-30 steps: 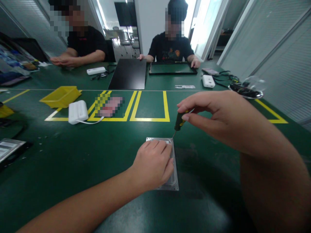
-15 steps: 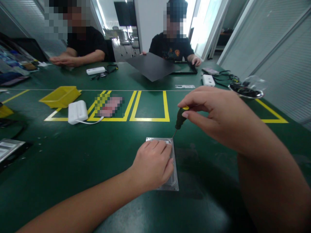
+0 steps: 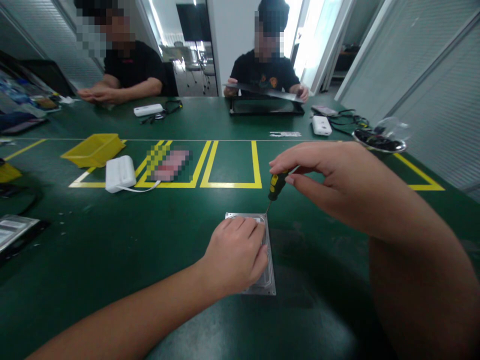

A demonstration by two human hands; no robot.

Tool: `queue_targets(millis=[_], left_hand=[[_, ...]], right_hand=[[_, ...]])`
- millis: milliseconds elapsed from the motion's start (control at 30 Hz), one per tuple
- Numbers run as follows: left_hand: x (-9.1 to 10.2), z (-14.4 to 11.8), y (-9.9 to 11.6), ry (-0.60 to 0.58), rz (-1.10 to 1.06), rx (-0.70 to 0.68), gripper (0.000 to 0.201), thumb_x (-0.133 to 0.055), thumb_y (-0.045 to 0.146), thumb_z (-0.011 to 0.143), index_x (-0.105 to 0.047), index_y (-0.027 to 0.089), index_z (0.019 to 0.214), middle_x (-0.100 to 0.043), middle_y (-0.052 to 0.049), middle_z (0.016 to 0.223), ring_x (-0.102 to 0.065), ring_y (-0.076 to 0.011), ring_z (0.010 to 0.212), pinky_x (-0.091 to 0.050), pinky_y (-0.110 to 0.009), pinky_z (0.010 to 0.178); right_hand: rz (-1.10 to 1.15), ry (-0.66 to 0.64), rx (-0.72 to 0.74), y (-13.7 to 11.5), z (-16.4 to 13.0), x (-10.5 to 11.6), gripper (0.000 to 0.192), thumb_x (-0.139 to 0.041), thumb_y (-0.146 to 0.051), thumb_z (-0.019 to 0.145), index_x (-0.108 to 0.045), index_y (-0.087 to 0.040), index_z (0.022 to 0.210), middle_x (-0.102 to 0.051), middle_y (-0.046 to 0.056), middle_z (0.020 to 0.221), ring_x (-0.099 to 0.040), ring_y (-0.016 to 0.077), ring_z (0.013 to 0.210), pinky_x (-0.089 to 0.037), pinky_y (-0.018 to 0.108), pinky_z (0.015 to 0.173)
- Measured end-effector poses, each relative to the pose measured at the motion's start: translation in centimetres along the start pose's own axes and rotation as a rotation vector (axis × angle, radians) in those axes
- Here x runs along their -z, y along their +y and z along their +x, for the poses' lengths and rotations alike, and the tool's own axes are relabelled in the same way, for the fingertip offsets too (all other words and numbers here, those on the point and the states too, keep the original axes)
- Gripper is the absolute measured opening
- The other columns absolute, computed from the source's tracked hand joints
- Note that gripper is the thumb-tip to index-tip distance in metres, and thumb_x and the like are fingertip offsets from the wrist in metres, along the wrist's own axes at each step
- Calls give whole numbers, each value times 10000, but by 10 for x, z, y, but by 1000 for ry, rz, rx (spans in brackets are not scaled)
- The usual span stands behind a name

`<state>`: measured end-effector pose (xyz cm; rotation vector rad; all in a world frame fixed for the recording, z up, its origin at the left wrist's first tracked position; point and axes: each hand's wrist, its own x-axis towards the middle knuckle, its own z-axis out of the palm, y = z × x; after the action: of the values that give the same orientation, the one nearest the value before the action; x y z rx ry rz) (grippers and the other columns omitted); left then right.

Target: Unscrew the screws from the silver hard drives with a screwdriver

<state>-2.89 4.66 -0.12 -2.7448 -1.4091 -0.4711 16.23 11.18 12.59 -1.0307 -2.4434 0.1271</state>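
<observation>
On the green desk (image 3: pixel 112 240), near its front middle, we log a flat metal plate (image 3: pixel 267 280) lying face up. Our left hand (image 3: pixel 234 255) lies palm down on it, fingers spread and flat, pressing it to the desk and gripping nothing. Our right hand (image 3: pixel 337 182) pinches the handle of a small black-and-yellow screwdriver (image 3: pixel 276 186) between thumb and fingertips; the tool stands nearly upright, its tip touching the far right corner of the metal plate. Behind, we note yellow tape outlines (image 3: pixel 230 167) on the desk, a white box (image 3: pixel 120 172) with a cord, and a yellow tray (image 3: pixel 93 148) further left. At the left edge lies a bagged item (image 3: pixel 15 231), too unclear to name. On the far side we list a white pack (image 3: pixel 321 125), a glass bowl (image 3: pixel 380 137) of dark cables at the right, and a black frame (image 3: pixel 266 106) in front of a seated person (image 3: pixel 264 70), who holds a thin sheet (image 3: pixel 262 91) above it. A second person (image 3: pixel 127 65) sits at the far left, hands on the desk.
</observation>
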Motion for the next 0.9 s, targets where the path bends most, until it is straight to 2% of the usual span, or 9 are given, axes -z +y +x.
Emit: queue_targets(millis=[200, 367, 633, 900], left_hand=[[0, 0, 0, -2, 6, 3, 343, -495, 343, 912, -634, 161, 1167, -649, -86, 995, -594, -287, 947, -494, -476, 813], [0, 1, 0, -10, 7, 2, 352, -489, 346, 914, -627, 165, 1184, -646, -80, 994, -592, -286, 942, -491, -477, 809], [1, 0, 1, -7, -1, 7, 347, -481, 346, 920, -630, 165, 1176, -641, -80, 989, -586, -285, 938, -489, -479, 815], [-1, 0, -1, -4, 11, -2, 354, -486, 355, 916, -630, 162, 1177, -646, -79, 992, -588, -281, 939, -491, -470, 813]], right_hand=[[-13, -16, 12, 1, 1, -2, 346, -487, -81, 774, -727, -267, 939, -725, -8, 1042, -666, 225, 1002, -505, 385, 916], [7, -5, -12, 0, 0, -2, 299, -502, -87, 763, -704, -248, 914, -725, -3, 1014, -671, 202, 915, -522, 358, 851], [16, -13, -18, -1, -1, -2, 185, -508, -89, 774, -624, -232, 791, -721, 4, 996, -665, 202, 917, -511, 342, 809], [23, 12, 13, 3, -1, -4, 173, -500, -68, 750, -562, -216, 813, -712, -8, 936, -658, 174, 894, -473, 292, 781]])
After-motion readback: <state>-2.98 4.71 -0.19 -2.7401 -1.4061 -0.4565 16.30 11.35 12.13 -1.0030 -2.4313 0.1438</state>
